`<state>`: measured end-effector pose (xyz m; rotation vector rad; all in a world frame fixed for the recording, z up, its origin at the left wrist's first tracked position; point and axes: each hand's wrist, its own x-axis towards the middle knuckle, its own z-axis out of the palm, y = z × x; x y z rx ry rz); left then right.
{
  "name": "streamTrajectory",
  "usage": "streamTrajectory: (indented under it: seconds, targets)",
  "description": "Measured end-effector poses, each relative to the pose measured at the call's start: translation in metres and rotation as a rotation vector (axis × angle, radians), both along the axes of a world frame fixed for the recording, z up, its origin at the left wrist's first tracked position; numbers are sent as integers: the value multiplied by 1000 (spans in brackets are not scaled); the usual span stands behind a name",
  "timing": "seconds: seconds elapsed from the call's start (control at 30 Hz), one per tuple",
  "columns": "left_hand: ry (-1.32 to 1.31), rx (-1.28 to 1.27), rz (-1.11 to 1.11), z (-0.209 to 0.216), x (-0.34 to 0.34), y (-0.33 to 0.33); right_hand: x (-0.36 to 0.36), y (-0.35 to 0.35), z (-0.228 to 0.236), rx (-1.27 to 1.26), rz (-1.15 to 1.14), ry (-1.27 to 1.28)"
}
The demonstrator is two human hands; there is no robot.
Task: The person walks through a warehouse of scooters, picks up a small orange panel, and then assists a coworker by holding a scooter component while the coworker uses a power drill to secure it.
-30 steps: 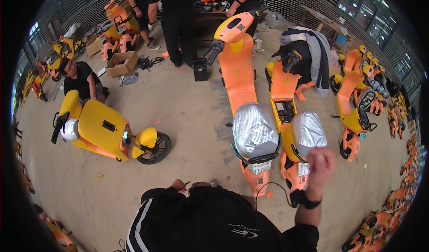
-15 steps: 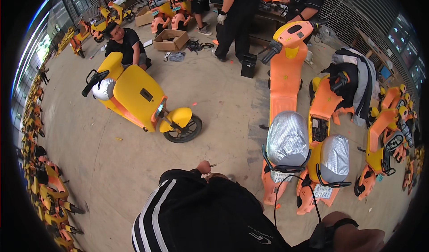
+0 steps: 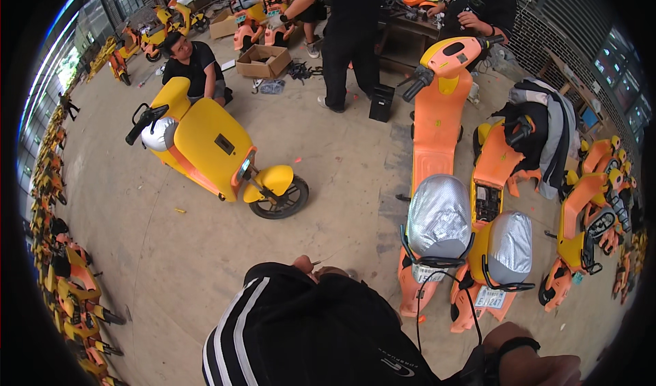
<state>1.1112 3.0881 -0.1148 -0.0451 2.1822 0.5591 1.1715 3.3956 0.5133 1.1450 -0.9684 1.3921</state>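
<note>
Beyond my black sleeve with white stripes, my left hand [image 3: 303, 263] is closed around a thin, pale rod [image 3: 316, 262] whose fine tip points right. Its exact kind is too small to make out. Another patch of skin [image 3: 332, 271] shows beside it, mostly hidden by the jacket. Low at the right edge is my right hand [image 3: 547, 369], with a black band at the wrist; its fingers are not clear. Nearest to that hand stand two orange-and-yellow scooters with silver seat covers [image 3: 439, 211] [image 3: 511, 246]. A black cable [image 3: 418, 311] loops in front of them.
A yellow scooter [image 3: 212, 140] stands ahead on the left, a crouching person [image 3: 195, 68] behind it. Farther back are an open cardboard box [image 3: 263, 63], a black bin [image 3: 380, 103], a standing person [image 3: 348, 37] and a workbench [image 3: 410, 27]. Many scooters [image 3: 82, 290] line the left side.
My left hand has shifted slightly left with the rod. At the back, the standing person has turned and stretches a gloved hand leftward; the person by the bench now has a hand raised.
</note>
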Motion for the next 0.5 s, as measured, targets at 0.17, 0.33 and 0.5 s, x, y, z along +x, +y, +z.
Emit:
streamTrajectory:
  seconds: [0.17, 0.33, 0.5]
  targets:
    - [138, 21, 39, 23, -18, 25, -11, 3, 1, 219, 354, -32]
    - [157, 33, 60, 26, -15, 28, -13, -2, 5, 202, 352, -60]
    - [136, -7, 61, 21, -10, 23, -11, -3, 3, 111, 314, 39]
